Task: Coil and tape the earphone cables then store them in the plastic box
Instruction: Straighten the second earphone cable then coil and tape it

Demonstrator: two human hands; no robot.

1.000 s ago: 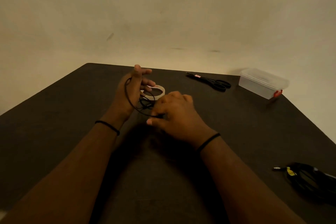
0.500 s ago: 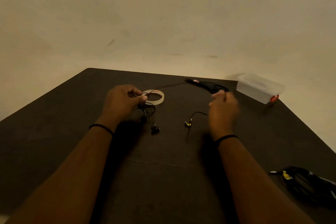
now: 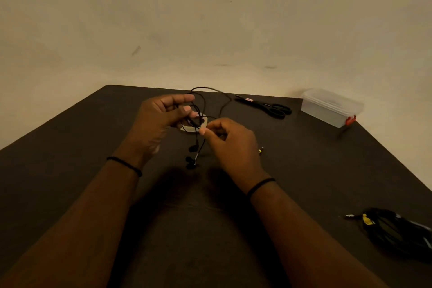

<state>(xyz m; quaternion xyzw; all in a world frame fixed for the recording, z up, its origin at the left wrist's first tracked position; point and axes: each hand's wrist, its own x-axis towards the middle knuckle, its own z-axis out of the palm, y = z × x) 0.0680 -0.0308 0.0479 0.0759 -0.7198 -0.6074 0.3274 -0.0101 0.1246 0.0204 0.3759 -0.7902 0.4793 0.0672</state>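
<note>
Head view: left hand [image 3: 163, 117] and right hand [image 3: 230, 141] pinch earphone cable [image 3: 203, 100], covering part of tape roll [image 3: 189, 128]; scissors [image 3: 268, 106], plastic box [image 3: 330, 107] behind.

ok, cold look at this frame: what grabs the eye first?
The two hands at table centre: the left hand holds loops of a thin black earphone cable, and the right hand pinches a strand beside it, earbuds dangling below over a tape roll. Next, the lidded plastic box at the far right corner, with black scissors just left of it. A dark cable bundle lies at the near right edge.
</note>
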